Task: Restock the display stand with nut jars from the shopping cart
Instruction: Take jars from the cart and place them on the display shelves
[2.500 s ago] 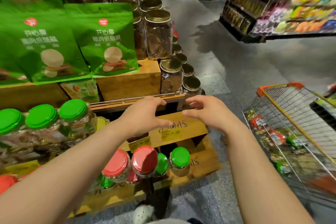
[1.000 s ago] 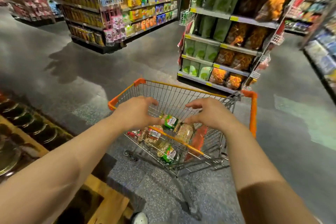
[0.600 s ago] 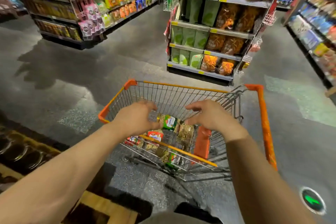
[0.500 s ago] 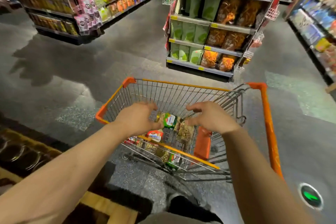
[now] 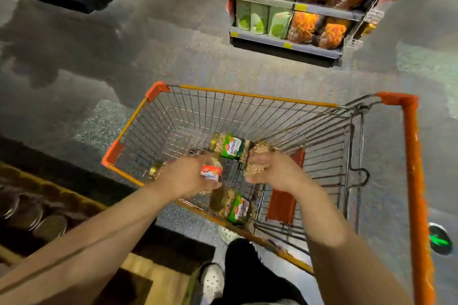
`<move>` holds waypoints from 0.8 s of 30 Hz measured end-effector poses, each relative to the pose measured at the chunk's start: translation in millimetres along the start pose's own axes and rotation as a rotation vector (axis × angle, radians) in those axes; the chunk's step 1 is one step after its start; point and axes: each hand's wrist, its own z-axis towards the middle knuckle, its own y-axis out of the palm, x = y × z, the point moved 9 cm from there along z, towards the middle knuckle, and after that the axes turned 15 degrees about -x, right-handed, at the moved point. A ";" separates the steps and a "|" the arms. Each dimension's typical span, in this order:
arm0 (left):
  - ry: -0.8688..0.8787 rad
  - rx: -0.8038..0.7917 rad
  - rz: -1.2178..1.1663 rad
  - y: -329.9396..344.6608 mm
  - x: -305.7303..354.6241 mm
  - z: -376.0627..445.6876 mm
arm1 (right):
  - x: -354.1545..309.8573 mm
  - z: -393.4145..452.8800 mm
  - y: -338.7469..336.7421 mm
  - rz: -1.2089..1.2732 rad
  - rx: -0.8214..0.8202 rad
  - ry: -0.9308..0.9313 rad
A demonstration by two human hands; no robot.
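Landmark: the shopping cart (image 5: pixel 250 95), a wire basket with an orange rim and orange corner caps, standing on a grey speckled floor (image 5: pixel 104 64).
Left hand (image 5: pixel 184 178): inside the cart near its near-left side, fingers curled round a red-labelled jar (image 5: pixel 211 174) of nuts, thumb under the label (the word on it reads as cashews).
Right hand (image 5: pixel 271 173): inside the cart to the right of the left hand, fingers wrapped around a clear nut jar (image 5: pixel 255 160); its label does not show.
Hands: apart, each clamped on its own jar, side by side above the cart's floor.
Green-labelled jar (image 5: pixel 231 147): lying in the cart just beyond the two hands, between them.
Second green-labelled jar (image 5: pixel 238 208): lying on its side against the cart's near wall, below the hands.
Another jar (image 5: pixel 156 171): partly hidden behind the left wrist, near the cart's left wall; blurred.
Orange flap (image 5: pixel 282 202): at the cart's near-right end, just right of the right hand.
Display stand (image 5: pixel 138 277): wooden, left of the cart at the lower edge, with dark jar lids (image 5: pixel 29 215) lined up on it.
Shelf unit (image 5: pixel 292 7): beyond the cart's far side, holding green and orange bags.
Shoe (image 5: pixel 213 280): white, on the floor just before the cart's near rim.
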 end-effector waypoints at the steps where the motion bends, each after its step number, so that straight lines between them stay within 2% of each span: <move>1: -0.009 -0.031 -0.017 4.9 -0.7 16.9 | 10.1 16.2 1.3 0.019 -0.028 0.006; 8: -0.119 -0.255 -0.201 66.0 -16.4 119.2 | 86.8 110.2 29.7 0.089 -0.252 0.106; 14: -0.196 -0.366 -0.255 105.7 -42.3 188.2 | 142.3 177.2 57.0 0.236 -0.287 0.187; 24: -0.238 -0.533 -0.158 168.4 -67.3 267.4 | 196.8 255.6 119.2 0.223 -0.451 0.233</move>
